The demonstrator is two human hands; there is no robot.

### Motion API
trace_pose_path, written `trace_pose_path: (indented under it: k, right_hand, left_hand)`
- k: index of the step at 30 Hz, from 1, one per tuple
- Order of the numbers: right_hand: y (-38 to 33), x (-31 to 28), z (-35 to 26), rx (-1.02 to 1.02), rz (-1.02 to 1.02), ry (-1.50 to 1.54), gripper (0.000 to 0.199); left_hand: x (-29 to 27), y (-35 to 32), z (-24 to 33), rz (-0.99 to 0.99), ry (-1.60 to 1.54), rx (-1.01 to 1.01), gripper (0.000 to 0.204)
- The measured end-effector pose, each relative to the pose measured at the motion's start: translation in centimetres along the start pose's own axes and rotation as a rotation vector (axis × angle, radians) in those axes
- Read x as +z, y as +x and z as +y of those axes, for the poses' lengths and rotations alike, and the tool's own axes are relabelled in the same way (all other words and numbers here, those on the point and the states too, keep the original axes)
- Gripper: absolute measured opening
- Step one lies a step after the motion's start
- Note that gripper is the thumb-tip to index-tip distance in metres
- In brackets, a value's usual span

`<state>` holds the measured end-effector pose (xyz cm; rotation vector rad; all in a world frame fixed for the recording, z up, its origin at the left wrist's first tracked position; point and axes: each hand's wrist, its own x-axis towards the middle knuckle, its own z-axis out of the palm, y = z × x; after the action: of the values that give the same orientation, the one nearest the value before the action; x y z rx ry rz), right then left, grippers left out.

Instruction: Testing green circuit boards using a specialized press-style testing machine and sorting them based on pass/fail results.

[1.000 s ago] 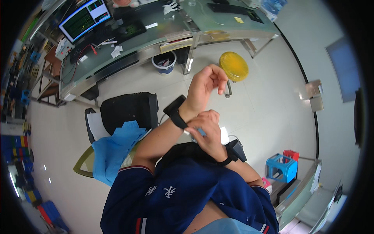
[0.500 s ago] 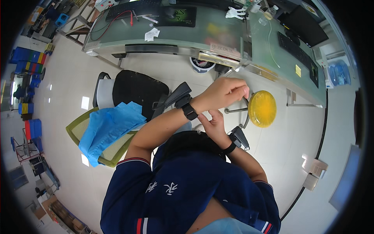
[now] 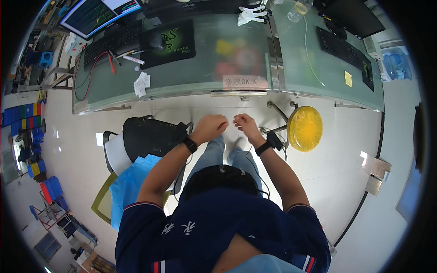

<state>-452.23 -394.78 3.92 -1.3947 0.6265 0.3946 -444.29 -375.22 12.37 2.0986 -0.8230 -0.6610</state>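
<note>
My left hand [image 3: 210, 128] hangs in front of my body with its fingers curled in, and nothing shows in it. A small gap to its right separates it from my right hand [image 3: 247, 126], whose fingers are loosely bent and apart, holding nothing visible. A black strap [image 3: 190, 145] circles my left wrist and carries a dark device [image 3: 180, 132]. My right wrist wears a similar strap [image 3: 262, 148] with its own black device [image 3: 274, 140]. Thin cables run down from the devices beside my legs.
Ahead stands a green-topped desk [image 3: 191, 77] with a mouse pad [image 3: 170, 43], a white glove [image 3: 251, 15] and crumpled paper [image 3: 142, 84]. A yellow-topped stool [image 3: 305, 128] is at my right. To my left is a chair [image 3: 148, 139] with blue cloth [image 3: 133, 184] draped over its back.
My hands have come apart; the right one has left the left wrist. The left hand has moved left and down. My view has shifted, bringing the desk and a lit monitor further in.
</note>
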Motion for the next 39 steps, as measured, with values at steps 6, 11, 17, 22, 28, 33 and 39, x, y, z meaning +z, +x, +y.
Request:
trace_pose_path:
  k: [6,11,17,22,28,33,39]
  right_hand:
    - [10.2,-2.6,1.2,0.184,0.08,0.336,0.041]
    - [11.2,-2.5,-0.8,0.291,0.02,0.36,0.032]
    - [12.3,-3.2,-0.2,0.303,0.034,0.279,0.02]
    - [10.6,-2.7,2.9,0.327,0.105,0.395,0.016]
    - [4.8,-2.3,5.4,0.374,0.116,0.384,0.021]
    - [3.8,-2.4,6.5,0.401,0.048,0.387,0.019]
    - [3.7,-2.2,5.9,0.418,0.07,0.375,0.018]
  left_hand:
    - [1.0,2.0,-6.2,-0.02,0.311,0.03,0.015]
    - [-0.6,3.9,-4.2,-0.006,0.71,0.254,0.007]
    - [0.0,6.3,-4.0,-0.097,0.848,0.292,0.009]
    - [1.7,6.5,-5.2,0.056,0.707,0.185,0.013]
    - [4.1,8.0,-5.4,0.062,0.669,0.091,0.021]
    - [6.6,11.4,-5.4,0.196,0.697,0.099,0.025]
    - [9.3,13.7,-6.1,0.228,0.733,0.027,0.039]
